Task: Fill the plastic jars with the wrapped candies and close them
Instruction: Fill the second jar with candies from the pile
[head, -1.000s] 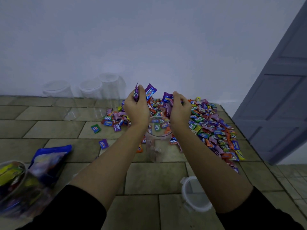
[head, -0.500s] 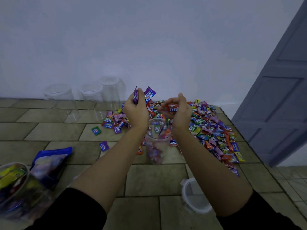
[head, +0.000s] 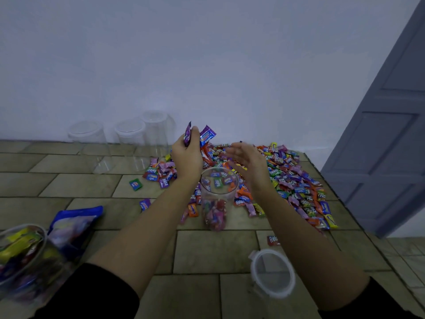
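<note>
A clear plastic jar [head: 218,196] stands open on the tiled floor between my forearms, with a layer of wrapped candies at its bottom. My left hand [head: 187,155] hovers just left of the jar's mouth and grips a bunch of wrapped candies [head: 205,137] that stick out above the fingers. My right hand [head: 247,161] hangs to the right of the mouth with straight fingers and holds nothing. A big heap of coloured wrapped candies [head: 292,180] spreads behind and to the right of the jar. Its white-rimmed lid [head: 272,272] lies on the floor at the front right.
Three empty clear jars [head: 132,139] stand by the white wall at the back left. A filled jar [head: 20,254] lies at the lower left beside a blue candy bag [head: 73,223]. Loose candies [head: 135,184] dot the tiles. A grey door [head: 386,143] stands at the right.
My right hand has opened over the jar and its candies have gone from it. The left hand has kept its bunch and hardly moved.
</note>
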